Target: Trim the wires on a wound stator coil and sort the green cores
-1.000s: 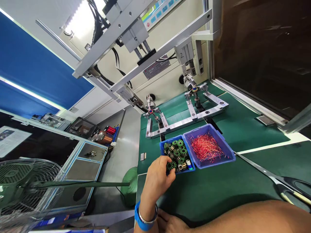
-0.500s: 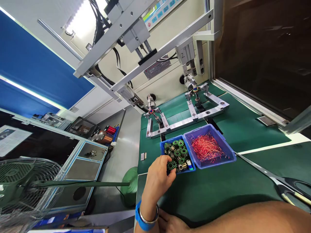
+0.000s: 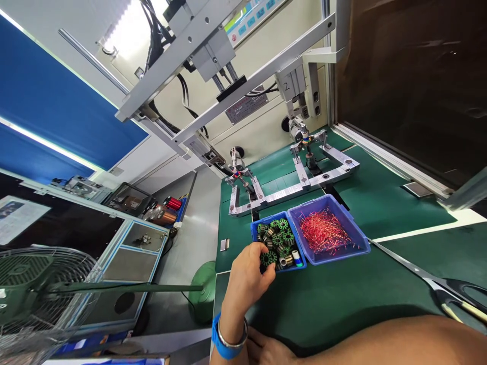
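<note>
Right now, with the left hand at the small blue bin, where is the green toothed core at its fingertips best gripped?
By its outer toothed rim, from above and the bin's near-left corner. The green toothed core lies flat on top of the pile in the small blue bin, its round face up, and the left hand already reaches there; neighbouring cores crowd its far side.

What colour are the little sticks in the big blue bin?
Red, the thin sticks in the head view.

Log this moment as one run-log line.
left hand: pinching green stator core | small blue bin | right hand: resting, table edge
</note>
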Motion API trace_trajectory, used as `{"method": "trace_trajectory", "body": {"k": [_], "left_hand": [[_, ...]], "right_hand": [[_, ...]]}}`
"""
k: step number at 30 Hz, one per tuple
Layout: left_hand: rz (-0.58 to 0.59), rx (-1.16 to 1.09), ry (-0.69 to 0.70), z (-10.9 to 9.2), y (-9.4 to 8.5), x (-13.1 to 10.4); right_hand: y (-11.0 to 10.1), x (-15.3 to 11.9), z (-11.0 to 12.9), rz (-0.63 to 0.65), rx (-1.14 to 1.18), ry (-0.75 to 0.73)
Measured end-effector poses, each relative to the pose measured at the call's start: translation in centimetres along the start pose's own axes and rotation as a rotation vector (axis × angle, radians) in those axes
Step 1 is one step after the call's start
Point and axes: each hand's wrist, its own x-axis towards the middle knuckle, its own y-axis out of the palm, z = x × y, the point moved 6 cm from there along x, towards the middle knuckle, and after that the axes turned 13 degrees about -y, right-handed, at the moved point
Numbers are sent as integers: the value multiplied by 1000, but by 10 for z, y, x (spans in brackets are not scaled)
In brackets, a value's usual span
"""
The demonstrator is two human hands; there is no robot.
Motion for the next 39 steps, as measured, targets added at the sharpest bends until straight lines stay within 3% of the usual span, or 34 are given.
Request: {"method": "trace_trajectory", "body": {"k": [7,17,26,39], "left_hand": [[-1,-7,-12,1,0,0],[87,-64,-110,5,-2,1],[45,-69,21,-2,-1,0],[60,30,59,-9,0,-1]], "right_hand": [[-5,1,-1,-2,-83,0],[0,-1,1,-39,-120,-21],[-1,-2,3,77,12,-3],[1,-1,2,172,114,-9]]}}
